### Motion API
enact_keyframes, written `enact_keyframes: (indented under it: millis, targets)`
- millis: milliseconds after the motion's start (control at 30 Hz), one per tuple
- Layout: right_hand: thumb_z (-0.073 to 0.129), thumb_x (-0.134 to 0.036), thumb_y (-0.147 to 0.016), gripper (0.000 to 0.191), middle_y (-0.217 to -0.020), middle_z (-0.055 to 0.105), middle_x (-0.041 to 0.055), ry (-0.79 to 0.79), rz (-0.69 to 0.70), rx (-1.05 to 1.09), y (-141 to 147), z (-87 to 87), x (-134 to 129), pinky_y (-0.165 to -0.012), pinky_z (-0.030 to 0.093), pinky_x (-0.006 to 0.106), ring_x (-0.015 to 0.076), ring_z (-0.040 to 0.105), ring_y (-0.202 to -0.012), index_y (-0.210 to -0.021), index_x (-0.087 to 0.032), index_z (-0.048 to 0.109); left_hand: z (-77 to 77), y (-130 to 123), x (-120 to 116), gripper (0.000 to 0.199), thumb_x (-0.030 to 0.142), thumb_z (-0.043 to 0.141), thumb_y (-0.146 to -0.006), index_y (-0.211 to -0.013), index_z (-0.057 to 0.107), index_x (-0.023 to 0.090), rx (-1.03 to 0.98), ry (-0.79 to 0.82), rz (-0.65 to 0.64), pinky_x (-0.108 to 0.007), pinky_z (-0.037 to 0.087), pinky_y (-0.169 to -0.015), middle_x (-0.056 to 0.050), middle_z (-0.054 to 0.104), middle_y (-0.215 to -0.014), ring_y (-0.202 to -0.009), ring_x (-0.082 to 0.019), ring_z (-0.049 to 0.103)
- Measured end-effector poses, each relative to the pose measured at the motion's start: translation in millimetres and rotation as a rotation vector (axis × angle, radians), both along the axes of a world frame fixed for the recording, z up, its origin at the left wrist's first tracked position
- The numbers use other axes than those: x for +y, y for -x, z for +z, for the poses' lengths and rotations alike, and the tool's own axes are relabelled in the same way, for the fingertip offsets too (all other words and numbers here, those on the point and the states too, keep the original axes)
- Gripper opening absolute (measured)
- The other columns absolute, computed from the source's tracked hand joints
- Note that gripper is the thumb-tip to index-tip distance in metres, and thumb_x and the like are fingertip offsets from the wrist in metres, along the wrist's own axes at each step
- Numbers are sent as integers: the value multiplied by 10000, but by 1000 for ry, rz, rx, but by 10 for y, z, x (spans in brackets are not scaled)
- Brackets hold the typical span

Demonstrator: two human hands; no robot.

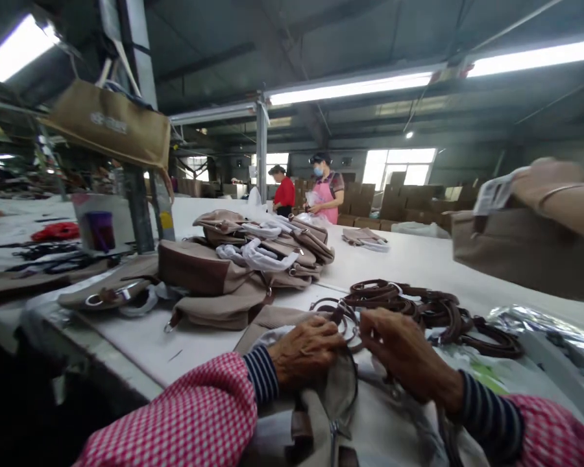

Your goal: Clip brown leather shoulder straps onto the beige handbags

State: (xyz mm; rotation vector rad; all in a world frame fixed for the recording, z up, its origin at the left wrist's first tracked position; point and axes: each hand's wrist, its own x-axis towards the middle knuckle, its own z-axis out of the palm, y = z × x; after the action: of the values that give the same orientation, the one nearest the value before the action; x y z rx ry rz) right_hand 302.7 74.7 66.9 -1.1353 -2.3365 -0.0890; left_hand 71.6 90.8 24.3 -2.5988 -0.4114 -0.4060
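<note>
A brown leather strap (339, 315) is grasped between the left hand (304, 353) and right hand (399, 353), both clenched, its long axis directed forward toward a coiled pile of brown leather straps (433, 311). A beige canvas handbag (338, 395) is laid beneath the hands on the white counter (136, 350).

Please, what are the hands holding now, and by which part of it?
The left hand and right hand seem to pinch a brown strap near its end; the exact grip is hidden.

1 head-worn camera faces forward and down over left hand (304, 353) and right hand (403, 353)
</note>
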Motion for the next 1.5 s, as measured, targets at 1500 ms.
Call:
enact_keyframes:
  millis: [1500]
  targets:
    - [553,-304,-964,226,-729,621,9,521,76,-115,-88,-19,-134,-641,359,280,148,532,-659,-820,-187,682,137,-12,65,101,121,640,-867,-821,706,182,-93,530,216,-360,375,-834,-20,703,-912,-968,-222,586]
